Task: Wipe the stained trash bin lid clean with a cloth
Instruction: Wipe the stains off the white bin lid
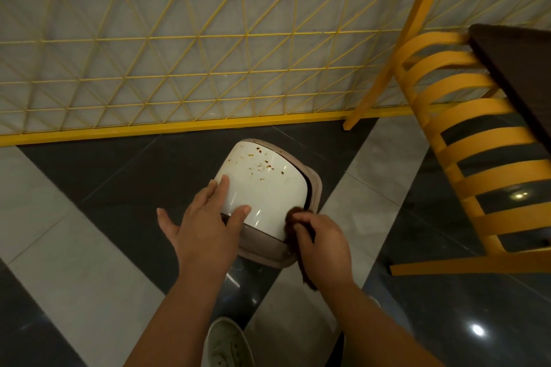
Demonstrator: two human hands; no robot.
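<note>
Brown cloth (298,228) gripped beside stained white bin lid (262,185)

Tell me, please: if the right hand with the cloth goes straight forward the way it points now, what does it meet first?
Probably the white lid: the right hand presses the brown cloth at its near right edge.

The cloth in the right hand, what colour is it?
Dark brown. The cloth, gripped by the right hand, shows in the head view.
</note>
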